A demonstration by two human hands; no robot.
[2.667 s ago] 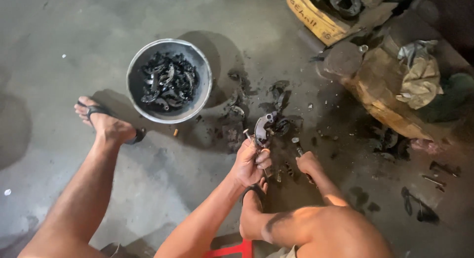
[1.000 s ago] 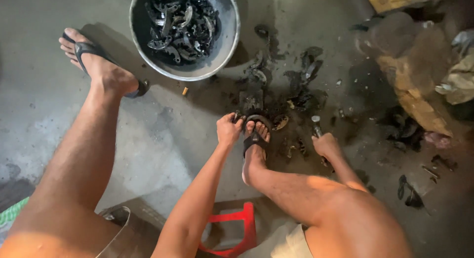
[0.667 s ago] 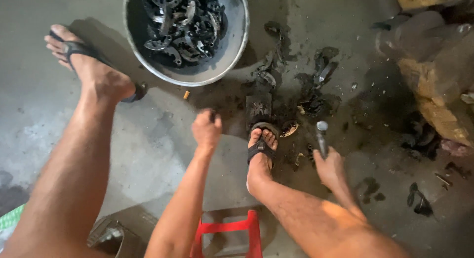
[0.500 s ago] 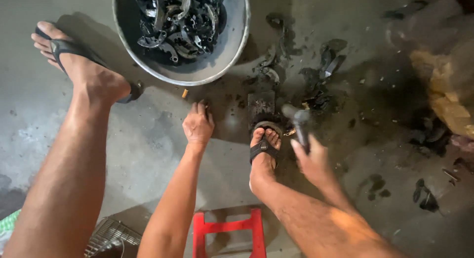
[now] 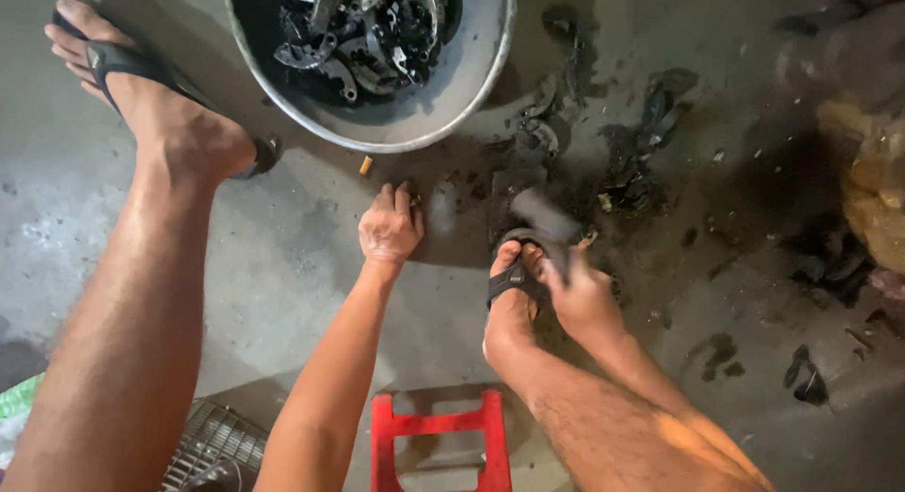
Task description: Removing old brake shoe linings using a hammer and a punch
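Observation:
My left hand (image 5: 389,226) rests palm down on the concrete floor just below the metal basin (image 5: 476,96), fingertips on a dark stained patch. Whatever may be under the fingers is hidden. A small orange stub (image 5: 366,165) lies just beyond it. My right hand (image 5: 584,299) is shut on the handle of a hammer (image 5: 542,219), whose grey head is blurred above my sandalled right foot (image 5: 514,294). A dark flat metal piece (image 5: 517,183) lies in front of that foot.
The basin holds several dark curved metal parts (image 5: 368,30). Black scraps (image 5: 641,162) and oily stains spread to the right. My left foot (image 5: 160,106) is at the upper left. A red stool (image 5: 438,440) and a wire grate (image 5: 212,445) lie below.
My left hand left the piece by my right foot and moved left onto the floor near the basin. My right hand picked up the hammer and swung it in over the right foot.

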